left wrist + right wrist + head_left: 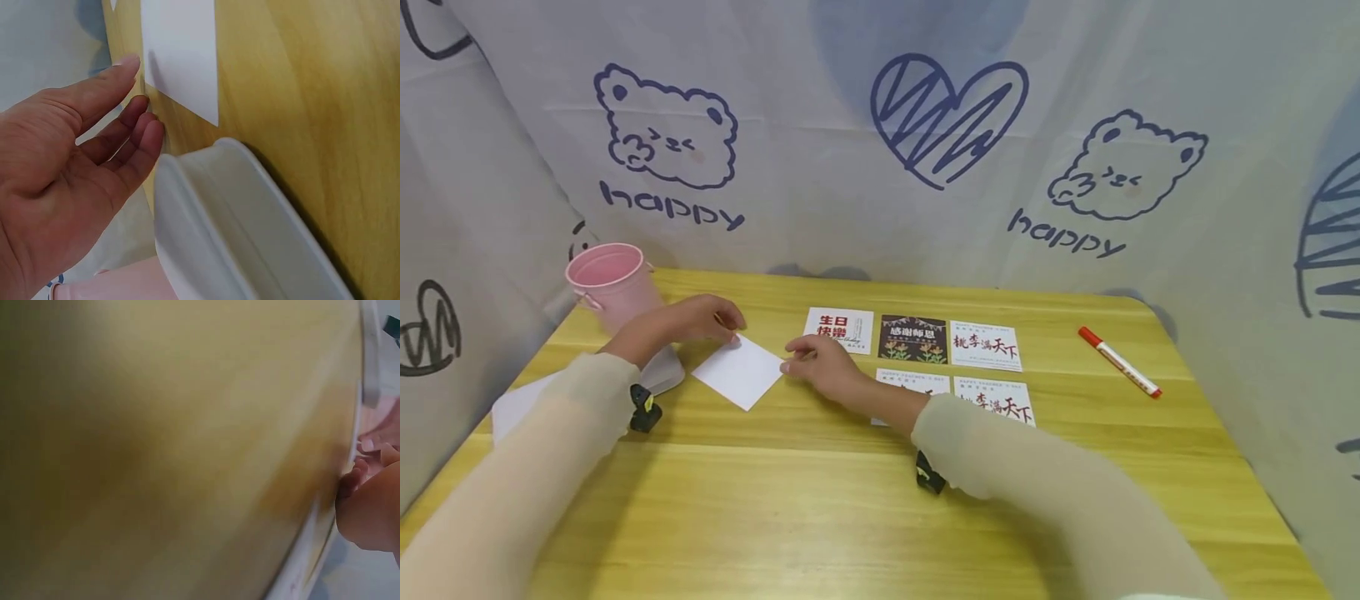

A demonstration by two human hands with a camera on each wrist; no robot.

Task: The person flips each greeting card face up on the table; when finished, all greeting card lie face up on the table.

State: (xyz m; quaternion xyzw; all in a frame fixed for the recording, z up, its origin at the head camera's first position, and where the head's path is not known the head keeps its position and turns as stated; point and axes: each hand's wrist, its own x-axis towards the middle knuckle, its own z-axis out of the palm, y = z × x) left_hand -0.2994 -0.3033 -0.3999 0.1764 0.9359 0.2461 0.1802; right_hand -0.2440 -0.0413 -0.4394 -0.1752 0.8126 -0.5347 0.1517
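Observation:
A blank white card lies on the wooden table, turned with one corner toward me. My left hand is at its far corner, thumb tip right by the edge. In the left wrist view the fingers of that hand are loosely bent, apart from the thumb, with nothing between them. My right hand reaches in from the other side, its thumb tip at the card's right corner and the index finger held apart above. The right wrist view shows this hand only in part.
Printed cards lie in two rows right of the white one, among them a dark card and a birthday card. My right forearm partly covers the front row. A red-and-white marker lies far right. A pink bucket and white box stand left.

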